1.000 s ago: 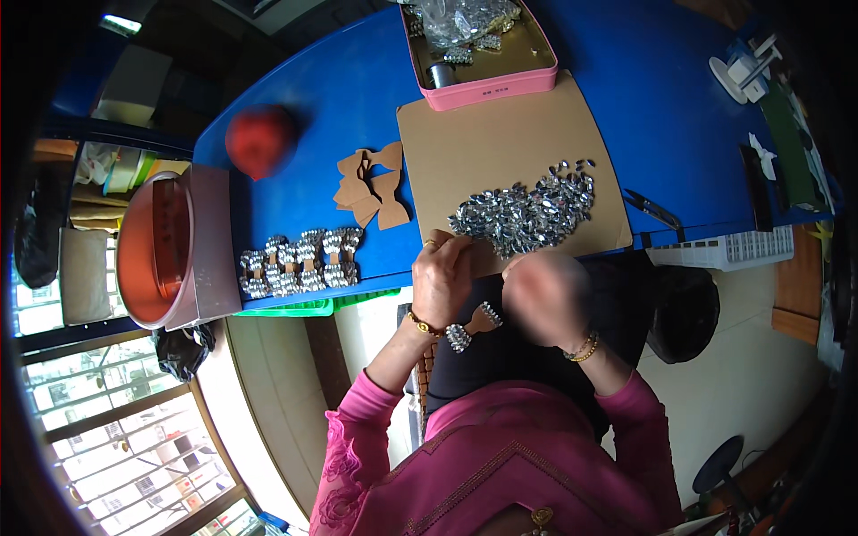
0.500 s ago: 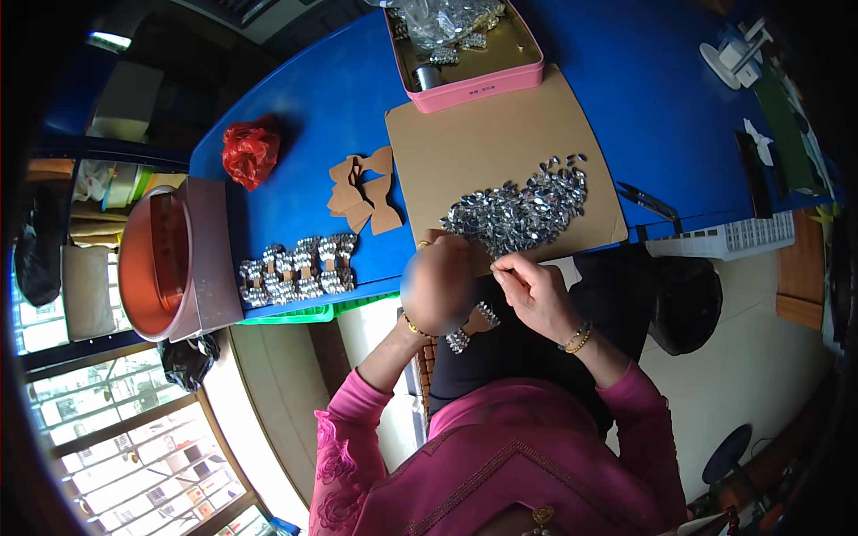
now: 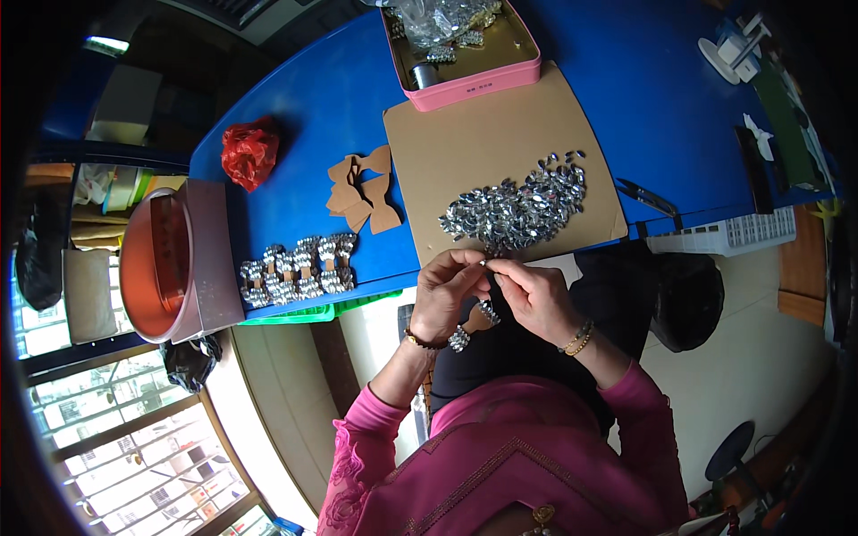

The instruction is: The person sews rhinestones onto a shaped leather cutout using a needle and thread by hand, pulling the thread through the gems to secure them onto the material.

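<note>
Both hands pinched together just off the table edge: left hand (image 3: 444,290) and right hand (image 3: 533,295) closed on one small silver gem (image 3: 483,263), half-studded brown bow (image 3: 474,323) beneath. Risk: the gem slips and drops to the lap, or a sleeve scatters the gem pile (image 3: 518,207) on the cardboard mat (image 3: 465,152).

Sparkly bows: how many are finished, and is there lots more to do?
A row of finished jewelled bows lies on the blue table; I can't count them exactly. The left hand and right hand meet over a half-covered bow held above the lap. Left: several bare cardboard bow shapes and a big pile of silver gems.
</note>
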`<state>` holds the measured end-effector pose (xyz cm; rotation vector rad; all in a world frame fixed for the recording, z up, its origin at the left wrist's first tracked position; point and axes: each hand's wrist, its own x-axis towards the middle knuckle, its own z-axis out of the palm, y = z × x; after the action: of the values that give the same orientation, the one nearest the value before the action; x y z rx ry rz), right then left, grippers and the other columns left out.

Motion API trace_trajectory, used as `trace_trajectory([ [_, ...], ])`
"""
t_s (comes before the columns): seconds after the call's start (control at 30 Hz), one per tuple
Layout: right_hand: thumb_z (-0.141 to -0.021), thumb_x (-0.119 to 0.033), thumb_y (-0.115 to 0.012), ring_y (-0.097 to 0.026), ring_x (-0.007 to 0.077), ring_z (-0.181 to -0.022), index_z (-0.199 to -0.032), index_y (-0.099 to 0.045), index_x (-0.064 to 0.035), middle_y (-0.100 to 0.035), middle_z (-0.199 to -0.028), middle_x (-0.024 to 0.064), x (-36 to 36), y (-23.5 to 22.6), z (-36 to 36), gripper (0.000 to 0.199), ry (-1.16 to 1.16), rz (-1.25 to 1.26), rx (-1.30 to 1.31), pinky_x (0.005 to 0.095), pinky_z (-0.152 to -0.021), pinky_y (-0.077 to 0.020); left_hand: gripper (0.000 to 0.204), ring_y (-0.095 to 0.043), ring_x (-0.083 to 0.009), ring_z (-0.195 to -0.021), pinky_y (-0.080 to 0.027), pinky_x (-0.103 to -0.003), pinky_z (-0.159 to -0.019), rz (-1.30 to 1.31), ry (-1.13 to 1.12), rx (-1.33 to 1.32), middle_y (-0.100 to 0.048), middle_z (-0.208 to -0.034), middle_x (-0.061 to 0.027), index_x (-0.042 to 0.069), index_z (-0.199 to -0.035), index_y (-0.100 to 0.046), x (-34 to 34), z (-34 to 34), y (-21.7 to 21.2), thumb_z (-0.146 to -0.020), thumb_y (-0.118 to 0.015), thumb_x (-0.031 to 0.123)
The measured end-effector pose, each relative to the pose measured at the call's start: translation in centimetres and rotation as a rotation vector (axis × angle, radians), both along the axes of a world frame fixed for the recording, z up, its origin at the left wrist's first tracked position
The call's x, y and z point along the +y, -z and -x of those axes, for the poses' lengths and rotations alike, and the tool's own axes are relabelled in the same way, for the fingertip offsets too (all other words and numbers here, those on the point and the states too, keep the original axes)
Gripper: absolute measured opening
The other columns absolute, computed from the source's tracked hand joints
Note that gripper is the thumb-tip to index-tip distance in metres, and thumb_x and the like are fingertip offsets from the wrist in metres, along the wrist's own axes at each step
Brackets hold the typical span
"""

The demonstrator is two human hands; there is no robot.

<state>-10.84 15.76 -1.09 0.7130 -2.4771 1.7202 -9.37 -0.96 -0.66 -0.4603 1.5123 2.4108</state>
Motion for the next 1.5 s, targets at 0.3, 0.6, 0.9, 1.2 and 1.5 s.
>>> trace_trajectory([
  [0.3, -0.084, 0.000, -0.056, -0.063, 0.0243, -0.058, -0.100, -0.060, -0.0011, -0.061, -0.067, 0.0139, -0.1, 0.2, -0.2, 0.017, 0.007, -0.010, 0.026, 0.0303, -0.049, -0.0463, 0.011, -0.062, -0.0122, -0.067, -0.053, -0.024, -0.057, -0.054, -0.030, -0.030, -0.064, -0.081, -0.0068, -0.001, -0.098, -0.060, 0.1, -0.2, 0.1, -0.088, -0.056, 0.001],
  [0.6, -0.087, -0.005, -0.056, -0.062, 0.0231, -0.059, -0.094, -0.052, -0.0030, -0.061, -0.070, 0.0113, -0.3, -0.3, -0.1, 0.008, -0.047, 0.303, -0.586, 0.0308, -0.052, -0.0477, 0.010, -0.060, -0.0116, -0.066, -0.048, -0.023, -0.059, 0.107, 0.123, 0.012, -0.063, -0.080, -0.0053, 0.001, -0.095, -0.062, 0.8, -0.7, -0.3, -0.087, -0.056, -0.001],
  [0.9, -0.090, -0.006, -0.055, -0.057, 0.0076, -0.061, -0.091, -0.052, 0.0002, -0.061, -0.078, 0.0052, -0.4, -0.6, 0.2, 0.008, 0.064, 0.355, -0.299, 0.0240, -0.053, -0.0471, 0.011, -0.060, -0.0155, -0.065, -0.047, -0.026, -0.056, 0.748, 0.174, 0.377, -0.062, -0.079, -0.0059, 0.001, -0.089, -0.062, 0.2, 0.1, -0.2, -0.080, -0.061, -0.005],
  [1.2, -0.091, -0.007, -0.054, -0.051, 0.0039, -0.054, -0.089, -0.050, -0.0009, -0.057, -0.069, 0.0016, -0.6, 0.7, -0.4, 0.008, -0.050, 0.352, -0.422, 0.0188, -0.046, -0.0396, 0.017, -0.060, -0.0315, -0.070, -0.048, -0.035, -0.058, 1.424, -0.011, 0.678, -0.060, -0.082, -0.0147, 0.001, -0.086, -0.060, -0.7, 2.8, 0.4, -0.072, -0.060, -0.009],
  [1.5, -0.087, -0.005, -0.059, -0.055, 0.0100, -0.049, -0.093, -0.057, -0.0019, -0.058, -0.060, 0.0063, -0.6, 0.5, 0.0, 0.007, 0.046, 0.110, -0.123, 0.0252, -0.045, -0.0410, 0.007, -0.058, -0.0108, -0.058, -0.046, -0.024, -0.051, 0.566, 0.052, 0.223, -0.061, -0.072, -0.0044, 0.000, -0.091, -0.058, -0.3, 0.8, 0.0, -0.085, -0.059, 0.000],
])
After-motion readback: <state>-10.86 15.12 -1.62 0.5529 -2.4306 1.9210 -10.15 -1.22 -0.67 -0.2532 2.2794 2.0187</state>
